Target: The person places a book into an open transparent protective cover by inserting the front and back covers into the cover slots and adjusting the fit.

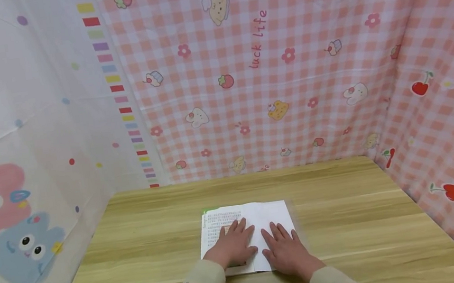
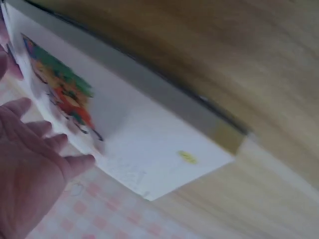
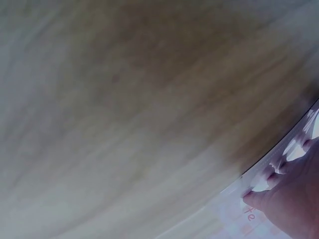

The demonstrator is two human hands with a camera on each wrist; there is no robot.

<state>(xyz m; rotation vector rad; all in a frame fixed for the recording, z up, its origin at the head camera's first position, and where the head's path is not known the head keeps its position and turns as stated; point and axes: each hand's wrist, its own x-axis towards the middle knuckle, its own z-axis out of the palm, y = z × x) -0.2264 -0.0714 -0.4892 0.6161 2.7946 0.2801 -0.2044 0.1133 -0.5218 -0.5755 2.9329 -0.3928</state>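
Note:
An open book point(image 1: 268, 211) lies on the wooden table. Its left page carries printed text, while the right page looks blank. My left hand point(image 1: 237, 246) rests on the left page near the fold with its fingers spread. On the right page lies my right hand point(image 1: 286, 251), fingers also spread. The left wrist view shows a colourful printed picture point(image 2: 65, 92) on a white page beside the fingers of that hand. At the right wrist view's lower right edge, part of my right hand point(image 3: 291, 194) shows; its fingertips touch a shiny, pale surface.
The wood-grain table point(image 1: 349, 221) extends around the book. A pink checked cloth point(image 1: 245, 86) with cartoon prints hangs behind it and continues on the right. A white cloth point(image 1: 66, 134) with cartoon figures hangs on the left.

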